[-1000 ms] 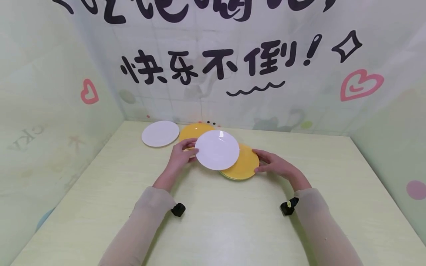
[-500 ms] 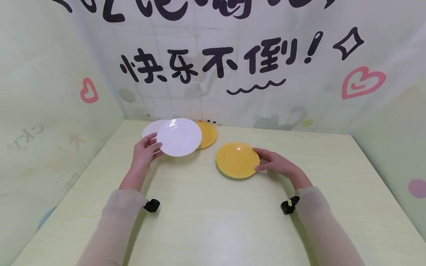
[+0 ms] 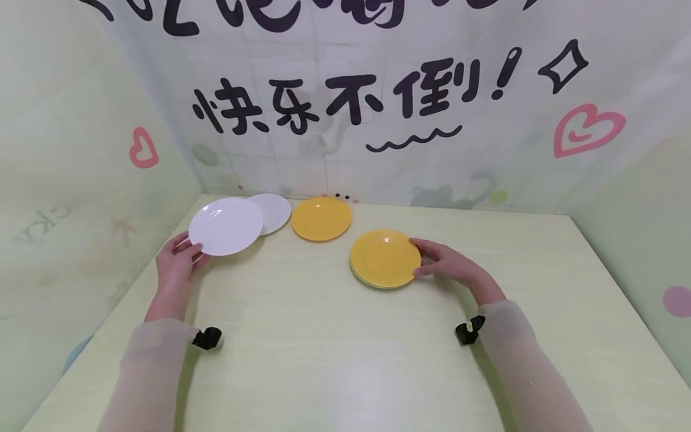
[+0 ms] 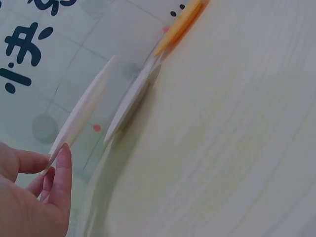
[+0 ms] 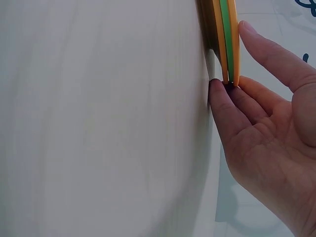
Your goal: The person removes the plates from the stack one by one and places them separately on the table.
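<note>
Pale table (image 3: 302, 354), pale wall (image 3: 302, 54). Right hand (image 3: 448, 264) holds plate stack (image 3: 385, 259); left of it, left hand (image 3: 177, 260) pinches white plate (image 3: 227, 226).

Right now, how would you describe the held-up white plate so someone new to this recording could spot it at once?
On the pale table, look toward the far left corner, by the lettered wall. There the left grip pinches the rim of a round, glossy white plate. Its only white neighbour lies on the table, partly behind it; this one is held clear of the surface.
</note>
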A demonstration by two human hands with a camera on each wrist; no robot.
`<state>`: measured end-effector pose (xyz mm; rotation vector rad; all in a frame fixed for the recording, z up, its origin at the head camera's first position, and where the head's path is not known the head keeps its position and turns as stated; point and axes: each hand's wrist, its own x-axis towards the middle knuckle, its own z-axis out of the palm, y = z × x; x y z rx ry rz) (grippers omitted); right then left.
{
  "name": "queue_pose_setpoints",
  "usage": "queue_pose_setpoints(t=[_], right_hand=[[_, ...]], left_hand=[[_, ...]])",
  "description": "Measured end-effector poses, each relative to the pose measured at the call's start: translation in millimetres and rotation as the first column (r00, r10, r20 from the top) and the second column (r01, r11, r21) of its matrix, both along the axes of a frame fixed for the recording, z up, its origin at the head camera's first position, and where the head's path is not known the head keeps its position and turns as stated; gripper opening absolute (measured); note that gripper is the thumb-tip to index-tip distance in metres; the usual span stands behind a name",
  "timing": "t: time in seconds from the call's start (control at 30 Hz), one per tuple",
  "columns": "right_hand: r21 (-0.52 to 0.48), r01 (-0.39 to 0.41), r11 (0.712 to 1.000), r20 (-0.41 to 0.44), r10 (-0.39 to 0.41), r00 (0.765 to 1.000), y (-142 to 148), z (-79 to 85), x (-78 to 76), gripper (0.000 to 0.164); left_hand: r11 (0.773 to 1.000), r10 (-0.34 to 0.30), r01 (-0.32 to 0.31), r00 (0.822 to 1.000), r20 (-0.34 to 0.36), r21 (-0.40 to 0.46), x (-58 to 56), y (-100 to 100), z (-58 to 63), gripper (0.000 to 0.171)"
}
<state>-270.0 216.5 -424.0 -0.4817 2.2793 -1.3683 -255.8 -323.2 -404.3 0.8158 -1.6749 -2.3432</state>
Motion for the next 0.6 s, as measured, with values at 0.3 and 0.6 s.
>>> queue_pose_setpoints(t=[0.3, 0.6], right_hand=[[0.003, 0.001, 1.000, 0.011, -0.001, 1.000, -0.5, 0.1, -1.1, 0.086], [0.005, -0.003, 1.000, 0.010, 0.003, 1.000, -0.1, -0.7, -2.0, 0.086]], left_hand=[[0.992, 0.119, -0.122, 0.991, 0.062, 0.039, 12.6, -31.6, -7.0, 0.066], [0.982, 0.154, -0.160, 0.986, 0.067, 0.103, 18.0, -46.4, -13.0, 0.070]])
